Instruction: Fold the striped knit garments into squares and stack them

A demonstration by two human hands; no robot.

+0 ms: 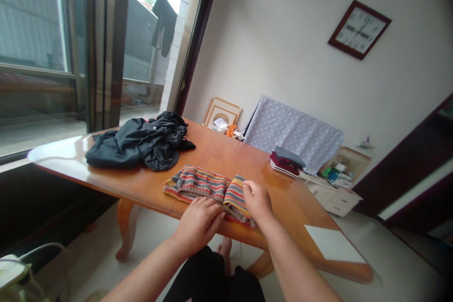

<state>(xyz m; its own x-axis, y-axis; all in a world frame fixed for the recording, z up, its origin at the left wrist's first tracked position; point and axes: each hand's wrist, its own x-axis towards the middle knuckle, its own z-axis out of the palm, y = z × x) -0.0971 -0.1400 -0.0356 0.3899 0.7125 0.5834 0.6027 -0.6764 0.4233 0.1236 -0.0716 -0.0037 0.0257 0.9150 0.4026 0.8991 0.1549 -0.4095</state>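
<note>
A striped garment in grey, red and yellow lies folded on the wooden table near its front edge. Its right end is turned over onto the rest, and a gathered edge runs along the near side. My left hand rests on that near edge with its fingers laid flat. At the turned-over end, my right hand has its fingers closed on the cloth. Whether the garment is shorts or another piece of clothing I cannot tell.
A heap of black clothing lies on the table's left part. Toward the far right stands a stack of folded clothes. A white sheet lies near the right corner. Behind the table are a dotted cloth cover and a white cabinet.
</note>
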